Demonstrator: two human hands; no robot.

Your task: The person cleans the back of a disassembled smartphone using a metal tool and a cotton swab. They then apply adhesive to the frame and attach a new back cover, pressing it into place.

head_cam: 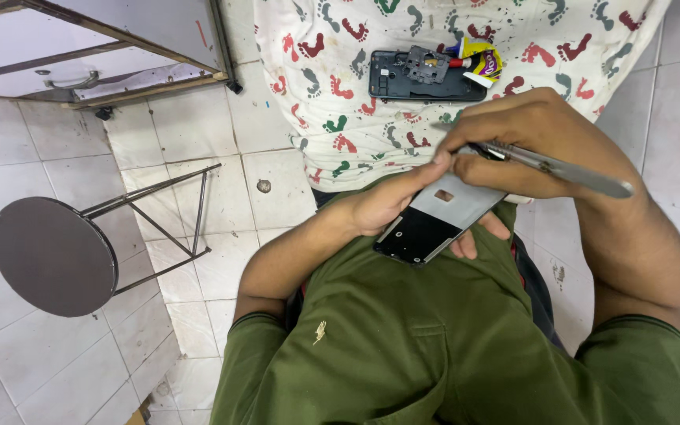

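Observation:
My left hand (387,206) holds an opened phone body (434,220) over my lap, thumb pressed on its upper edge. Its grey inner plate faces up, with a dark glass part at the lower left. My right hand (529,145) grips metal tweezers (568,168), whose handle end points right; the tips are hidden at the top of the phone under my fingers. On the footprint-patterned cloth (340,47) ahead lie a second dark phone frame (423,76) with loose parts on it and a small yellow glue tube (478,61).
A round dark stool (53,256) with thin metal legs lies on its side on the white tiled floor at left. A metal-framed cabinet (96,47) with a handle stands at the upper left. I wear a green shirt.

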